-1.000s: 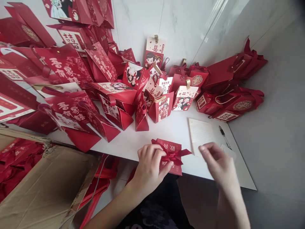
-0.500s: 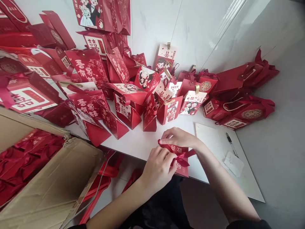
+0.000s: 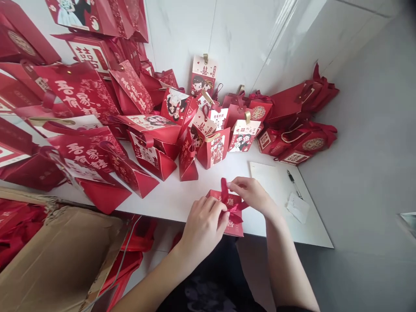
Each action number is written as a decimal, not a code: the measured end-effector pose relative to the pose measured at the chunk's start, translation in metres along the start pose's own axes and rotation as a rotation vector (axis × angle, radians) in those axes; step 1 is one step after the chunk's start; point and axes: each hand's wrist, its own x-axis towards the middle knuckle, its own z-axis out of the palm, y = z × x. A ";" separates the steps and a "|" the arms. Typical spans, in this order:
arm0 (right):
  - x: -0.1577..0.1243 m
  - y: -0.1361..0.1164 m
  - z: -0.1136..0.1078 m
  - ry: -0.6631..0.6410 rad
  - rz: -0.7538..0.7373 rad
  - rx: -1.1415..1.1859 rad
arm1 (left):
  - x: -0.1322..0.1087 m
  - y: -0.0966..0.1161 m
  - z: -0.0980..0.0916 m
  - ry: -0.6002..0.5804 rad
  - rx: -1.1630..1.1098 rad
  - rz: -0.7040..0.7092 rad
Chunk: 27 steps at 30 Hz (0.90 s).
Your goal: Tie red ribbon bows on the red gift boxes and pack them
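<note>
A small red gift box (image 3: 234,229) with pale lettering lies at the table's front edge. Across it runs a dark red ribbon (image 3: 235,209), tied in a bow with loose ends on the right. My left hand (image 3: 204,223) rests over the box's left part, thumb and fingers pinched at the bow's knot. Slightly above the box, my right hand (image 3: 252,196) has its thumb and index finger closed at an upright strip of the ribbon. The fingertips of my left hand partly cover the knot.
Several red gift boxes (image 3: 212,149) crowd the white table (image 3: 172,199) at the back and left. An open cardboard box (image 3: 81,255) holding red items stands lower left. To the right lie a notebook (image 3: 269,177), a pen (image 3: 294,182) and a paper slip (image 3: 298,208).
The view has swung right, so the scene sits further left. My right hand has drawn back from the box's far left side, and a ribbon strip now stands upright at its fingertips.
</note>
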 end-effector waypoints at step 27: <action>-0.016 0.011 0.005 0.420 -0.011 -0.095 | -0.001 -0.004 0.000 -0.045 0.046 0.071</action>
